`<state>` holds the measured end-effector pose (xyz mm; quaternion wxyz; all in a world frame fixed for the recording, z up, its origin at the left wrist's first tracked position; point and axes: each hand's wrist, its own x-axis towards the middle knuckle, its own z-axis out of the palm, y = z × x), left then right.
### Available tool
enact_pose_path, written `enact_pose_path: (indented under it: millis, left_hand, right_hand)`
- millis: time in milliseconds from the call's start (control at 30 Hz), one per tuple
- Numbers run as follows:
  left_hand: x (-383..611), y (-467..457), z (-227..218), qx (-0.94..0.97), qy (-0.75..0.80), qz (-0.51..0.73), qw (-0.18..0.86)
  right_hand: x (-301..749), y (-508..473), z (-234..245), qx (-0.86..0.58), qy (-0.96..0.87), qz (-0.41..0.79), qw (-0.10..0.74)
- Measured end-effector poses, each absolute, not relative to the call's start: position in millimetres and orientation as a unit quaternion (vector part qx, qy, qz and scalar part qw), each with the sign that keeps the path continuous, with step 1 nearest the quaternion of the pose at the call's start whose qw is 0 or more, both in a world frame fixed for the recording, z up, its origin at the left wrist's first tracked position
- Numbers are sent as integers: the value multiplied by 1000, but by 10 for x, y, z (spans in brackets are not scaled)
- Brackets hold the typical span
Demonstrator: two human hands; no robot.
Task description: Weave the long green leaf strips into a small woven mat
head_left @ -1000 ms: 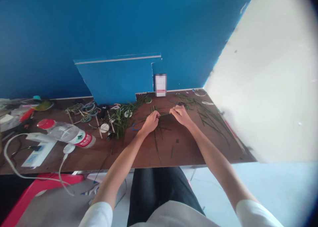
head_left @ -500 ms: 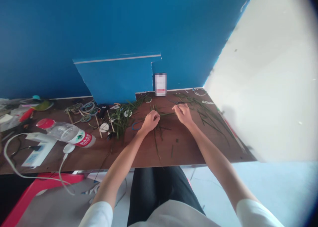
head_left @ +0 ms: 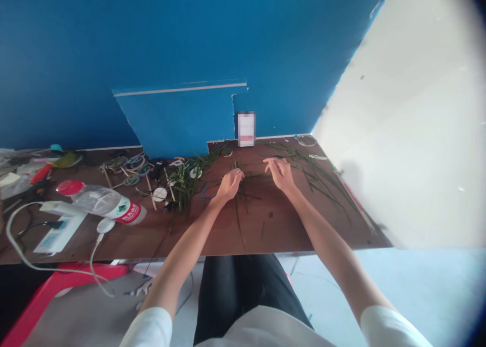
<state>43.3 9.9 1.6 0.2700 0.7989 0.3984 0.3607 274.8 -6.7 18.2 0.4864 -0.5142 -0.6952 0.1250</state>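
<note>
Several narrow green leaf strips (head_left: 238, 213) lie crossed on the brown table in front of me, some running lengthwise and others sideways. My left hand (head_left: 229, 184) rests on the crossing, its fingers bent and pressed together on the strips; the fingertips partly hide the place. To the right, my right hand (head_left: 280, 175) hovers close to the tabletop with its index finger stretched out and the fingers apart. A sideways strip runs from the crossing toward it. Nothing shows in its fingers.
A heap of green leaves (head_left: 184, 185) lies left of my hands, beside craft pieces on sticks. Farther left are a water bottle (head_left: 102, 203) and a white power strip (head_left: 61, 230) with cables. A phone (head_left: 246, 129) leans on the blue wall. More long leaves (head_left: 322, 182) lie right.
My left fingers have straightened and lowered onto the strips. The fingers of my right hand have spread, with the index finger reaching out; both hands stay in nearly the same place.
</note>
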Motion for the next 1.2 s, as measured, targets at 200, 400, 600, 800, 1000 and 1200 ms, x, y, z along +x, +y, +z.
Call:
enact_pose_path:
  millis: [200,400,600,800,1000,1200]
  left_hand:
    - [438,102,-29,781,394,381,300]
    - [434,105,-55,770,386,403,309]
    - [438,84,-25,773,394,391,309]
    - [442,57,6,773,391,392,309]
    - [451,65,-12,795,394,355,294]
    - [473,104,-57,813,384,336,279]
  right_hand:
    - [2723,-38,172,-489,-685,220,493]
    - [2703,-28,135,-489,-685,226,491]
    - [2697,-31,140,-483,-679,234,501]
    - [2683,-11,159,-477,-712,246,453]
    - [2639,20,112,-464,-731,255,430]
    - [2603,22,56,-435,-724,312,436]
